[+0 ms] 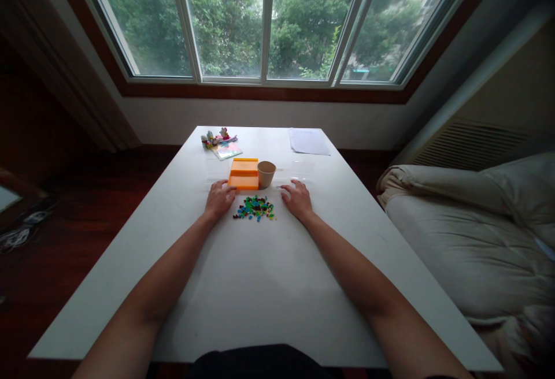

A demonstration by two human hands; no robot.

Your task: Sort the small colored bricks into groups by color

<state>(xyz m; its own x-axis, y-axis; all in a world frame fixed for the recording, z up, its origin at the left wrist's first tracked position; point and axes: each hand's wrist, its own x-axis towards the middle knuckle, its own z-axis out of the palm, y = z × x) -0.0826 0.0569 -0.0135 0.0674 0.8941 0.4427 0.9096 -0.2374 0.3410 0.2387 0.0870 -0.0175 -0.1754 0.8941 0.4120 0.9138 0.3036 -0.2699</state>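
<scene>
The left hand rests by the orange tray, the right hand near the brown cup, both with fingers loosely spread, released. Small colored pieces lie heaped between them on the white tabletop.

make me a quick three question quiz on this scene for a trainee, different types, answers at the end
1. True or false: the tan cup stands to the right of the orange tray.
2. Which is closest to the left hand? A) the white papers B) the orange tray C) the window
3. Fill in: the small colourful pieces lie between the left hand and the ____.

Key: 1. True; 2. B; 3. right hand
</scene>
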